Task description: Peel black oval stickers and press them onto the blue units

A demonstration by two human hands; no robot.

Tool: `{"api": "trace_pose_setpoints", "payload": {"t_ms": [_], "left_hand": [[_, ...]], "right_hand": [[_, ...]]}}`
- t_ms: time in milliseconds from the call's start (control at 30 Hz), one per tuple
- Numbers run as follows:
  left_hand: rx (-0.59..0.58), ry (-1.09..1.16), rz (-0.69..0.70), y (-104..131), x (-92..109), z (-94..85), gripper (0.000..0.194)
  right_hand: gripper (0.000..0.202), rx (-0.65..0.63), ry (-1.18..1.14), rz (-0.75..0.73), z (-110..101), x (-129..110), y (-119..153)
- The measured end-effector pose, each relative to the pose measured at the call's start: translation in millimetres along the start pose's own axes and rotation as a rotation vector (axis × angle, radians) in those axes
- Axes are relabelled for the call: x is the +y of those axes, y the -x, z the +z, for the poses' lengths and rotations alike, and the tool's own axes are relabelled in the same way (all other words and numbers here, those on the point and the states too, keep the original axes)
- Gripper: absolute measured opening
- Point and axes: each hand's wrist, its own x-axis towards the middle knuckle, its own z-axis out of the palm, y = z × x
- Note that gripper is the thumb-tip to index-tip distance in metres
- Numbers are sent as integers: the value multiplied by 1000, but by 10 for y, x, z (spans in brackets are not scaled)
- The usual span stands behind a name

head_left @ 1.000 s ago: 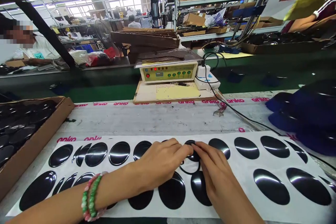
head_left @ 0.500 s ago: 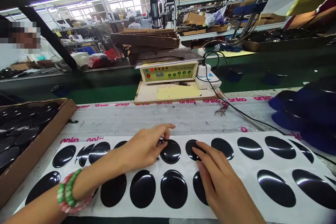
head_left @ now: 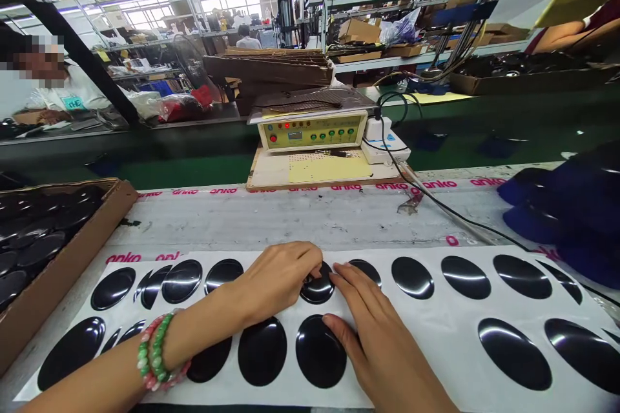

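Observation:
My left hand [head_left: 283, 277], with green and pink bead bracelets [head_left: 159, 352] at the wrist, is closed at the left edge of a glossy black disc [head_left: 318, 290] in the upper row. Something small and dark shows at its fingertips, too hidden to name. My right hand [head_left: 375, 335] lies with fingers stretched out, its fingertips at the right edge of that same disc. Its thumb rests on the rim of a lower-row disc [head_left: 320, 358]. The discs lie in two rows on a white sheet [head_left: 426, 348], and my hands and left forearm cover parts of several.
A cardboard box [head_left: 104, 232] of black discs stands at the left. Behind the sheet sits a control box [head_left: 314, 132] with buttons; a black cable [head_left: 436, 200] runs rightward from the white adapter. Dark blue curved pieces [head_left: 576, 206] are stacked at right. Co-workers sit beyond.
My left hand has moved slightly right, and its raised index finger has curled down onto the disc. My right hand has shifted left, from the neighbouring disc to this one.

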Motion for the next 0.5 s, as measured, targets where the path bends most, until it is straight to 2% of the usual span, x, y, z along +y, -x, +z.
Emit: {"api": "trace_pose_setpoints", "payload": {"t_ms": [100, 233, 367, 500], "left_hand": [[16, -27, 51, 59, 29, 32, 28], [84, -53, 8, 60, 48, 52, 34], [35, -68, 15, -15, 49, 72, 41], [22, -72, 47, -15, 51, 92, 34]], "right_hand": [[38, 29, 0, -4, 6, -4, -12], [38, 40, -6, 0, 17, 3, -23], [38, 20, -20, 15, 15, 18, -6], [38, -5, -34, 39, 10, 12, 5]]}}
